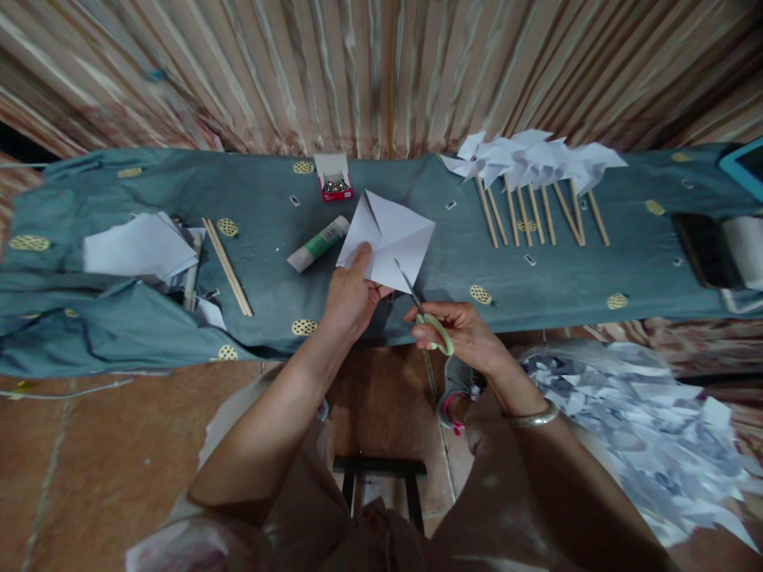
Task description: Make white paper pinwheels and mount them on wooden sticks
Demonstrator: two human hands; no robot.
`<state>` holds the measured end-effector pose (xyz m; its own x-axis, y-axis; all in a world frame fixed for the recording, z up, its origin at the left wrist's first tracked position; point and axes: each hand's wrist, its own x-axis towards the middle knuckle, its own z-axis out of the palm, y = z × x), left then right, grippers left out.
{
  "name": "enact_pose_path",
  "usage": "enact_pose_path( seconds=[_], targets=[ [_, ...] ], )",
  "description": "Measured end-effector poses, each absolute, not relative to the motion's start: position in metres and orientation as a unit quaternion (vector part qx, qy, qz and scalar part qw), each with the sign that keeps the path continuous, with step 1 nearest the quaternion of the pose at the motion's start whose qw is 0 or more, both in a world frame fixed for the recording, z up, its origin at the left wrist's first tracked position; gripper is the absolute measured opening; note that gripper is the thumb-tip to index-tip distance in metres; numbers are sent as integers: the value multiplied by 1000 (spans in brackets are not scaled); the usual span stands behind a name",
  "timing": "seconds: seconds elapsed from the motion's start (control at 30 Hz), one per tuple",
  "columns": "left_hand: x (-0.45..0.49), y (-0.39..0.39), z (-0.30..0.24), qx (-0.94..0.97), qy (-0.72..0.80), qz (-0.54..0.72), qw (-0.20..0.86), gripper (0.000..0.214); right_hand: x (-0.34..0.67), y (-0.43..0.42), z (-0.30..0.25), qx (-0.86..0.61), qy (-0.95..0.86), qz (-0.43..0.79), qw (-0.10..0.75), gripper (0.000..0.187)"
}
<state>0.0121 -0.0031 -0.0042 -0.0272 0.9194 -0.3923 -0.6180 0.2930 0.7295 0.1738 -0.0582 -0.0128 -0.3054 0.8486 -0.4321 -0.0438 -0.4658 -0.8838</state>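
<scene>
A counter under green cloth ran from side to side, its near edge passing just beneath both wrists. Past that edge, low on the right, a see-through bag (plastic, by the look of it) held a heap of folded white paper. A row of white pinwheels lay along the counter's far edge, sticks pointing toward the person; a stack of white paper sat at the left. The person's left hand had its grip pinched on a white sheet, thumb on top, held over the counter's middle, with a slit running in from its far corner. The right hand had its grip closed round the handles of scissors, blades at the sheet's near corner. Plain cloth stretched between sheet and pinwheels, leaving room on the right; on the left a glue stick lay just beside the sheet, loose sticks farther off. Beyond stood a small red box, lid up, with shiny metal pieces inside.
</scene>
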Motion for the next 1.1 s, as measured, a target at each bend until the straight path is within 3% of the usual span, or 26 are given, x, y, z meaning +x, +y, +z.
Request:
enact_pose_path(
  seconds=[1.1],
  targets=[
    [18, -7, 2, 164, 468, 552, 670, 19, 170, -57, -10, -498, -399, 691, 340, 38]
  ],
)
